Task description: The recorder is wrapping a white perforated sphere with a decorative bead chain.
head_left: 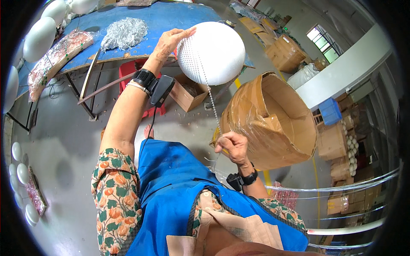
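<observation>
A large white ball (pixel 222 53), smooth on the right and covered with rows of small beads on its left, is up by the blue table's edge. My left hand (pixel 171 42) lies against its upper left side, fingertips pressed to the beaded part and thumb hidden. From the ball a beaded string (pixel 212 100) runs taut down to my right hand (pixel 232 147), whose fingers are pinched round it. Loose thin strands (pixel 210 161) hang below that hand. What supports the ball underneath is not visible.
A big open cardboard box (pixel 273 123) stands close by my right hand. Silvery strings lie heaped (pixel 124 33) on the blue table (pixel 171 17). A red stool (pixel 128 70) and a smaller box (pixel 188 94) are below it. More white balls (pixel 39 39) hang at the left.
</observation>
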`<state>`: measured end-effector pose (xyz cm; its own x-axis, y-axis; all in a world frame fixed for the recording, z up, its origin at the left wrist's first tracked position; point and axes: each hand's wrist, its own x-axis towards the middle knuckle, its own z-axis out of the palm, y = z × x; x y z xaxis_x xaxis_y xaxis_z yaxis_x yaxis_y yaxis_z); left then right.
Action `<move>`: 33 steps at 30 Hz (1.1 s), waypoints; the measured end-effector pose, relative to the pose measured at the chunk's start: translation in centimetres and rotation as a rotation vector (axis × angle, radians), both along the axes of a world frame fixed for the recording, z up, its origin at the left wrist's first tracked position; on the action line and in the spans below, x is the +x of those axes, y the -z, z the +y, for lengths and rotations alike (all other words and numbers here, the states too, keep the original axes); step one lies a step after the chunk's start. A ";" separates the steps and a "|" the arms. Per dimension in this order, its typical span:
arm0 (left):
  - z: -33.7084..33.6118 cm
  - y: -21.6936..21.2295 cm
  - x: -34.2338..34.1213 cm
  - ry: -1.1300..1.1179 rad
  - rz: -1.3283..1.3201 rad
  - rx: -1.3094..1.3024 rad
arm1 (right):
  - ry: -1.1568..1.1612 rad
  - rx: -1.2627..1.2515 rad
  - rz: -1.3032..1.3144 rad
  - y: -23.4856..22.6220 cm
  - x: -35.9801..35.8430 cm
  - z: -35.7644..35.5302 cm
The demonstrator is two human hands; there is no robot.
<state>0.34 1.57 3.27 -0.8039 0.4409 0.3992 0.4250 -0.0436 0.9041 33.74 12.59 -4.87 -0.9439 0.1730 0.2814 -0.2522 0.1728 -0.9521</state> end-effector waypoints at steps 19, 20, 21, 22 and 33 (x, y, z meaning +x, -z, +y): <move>0.7 -0.7 1.6 -0.086 0.015 0.121 | 0.034 -0.039 -0.026 0.8 -1.0 -0.9; 0.9 -0.9 1.4 -0.087 0.015 0.130 | 0.051 -0.047 -0.035 0.9 -1.4 -0.9; 1.0 -0.7 1.3 -0.089 -0.026 0.083 | 0.045 -0.041 -0.036 1.1 -1.8 -0.8; 1.0 -0.7 1.1 -0.090 -0.067 0.036 | 0.071 -0.046 -0.034 1.2 -2.2 -0.7; 0.5 0.3 1.4 0.146 0.035 0.069 | 0.117 -0.098 0.013 1.5 -4.1 0.3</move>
